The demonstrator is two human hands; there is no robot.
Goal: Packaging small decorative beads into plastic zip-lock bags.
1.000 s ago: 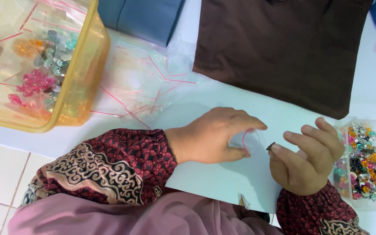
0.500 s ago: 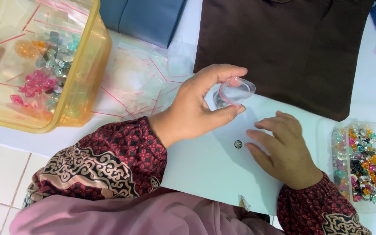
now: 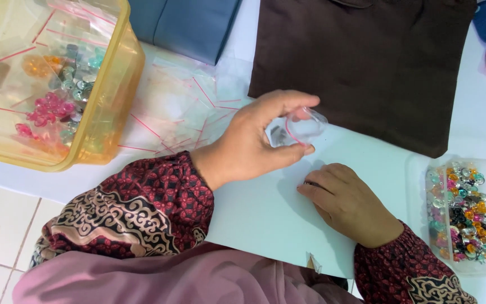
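A: Two hands over a white tabletop (image 3: 254, 214). What is the biggest thing near the fingers?

B: A dark brown cloth (image 3: 361, 62), lying flat just beyond the left fingers. Beside it, further off to the left, a folded blue cloth (image 3: 187, 25). Well out to the left of the fingers sits a yellow see-through tub (image 3: 105, 124) with small bags of coloured beads inside.

A: And closer in?

B: A loose heap of clear zip bags with red strips (image 3: 181, 112) lies between the tub and the left fingers. To the right of the right fingers stands a clear tray (image 3: 423, 169) full of many-coloured beads or buttons.

A: What does the left hand (image 3: 254, 143) do?

B: Its fingers are clamped on one small clear zip bag (image 3: 305, 125), thumb underneath and fingertips on top, with the bag's mouth pinched so it bulges open. The bag is lifted off the tabletop, right at the fingertips, over the near edge of the brown cloth.

A: The right hand (image 3: 350, 202)?

B: It rests palm down on the tabletop, below the bag. The fingers are curled together, with something tiny and dark at their tips (image 3: 307, 183); it is too small to make out, and I cannot tell if they grip it.
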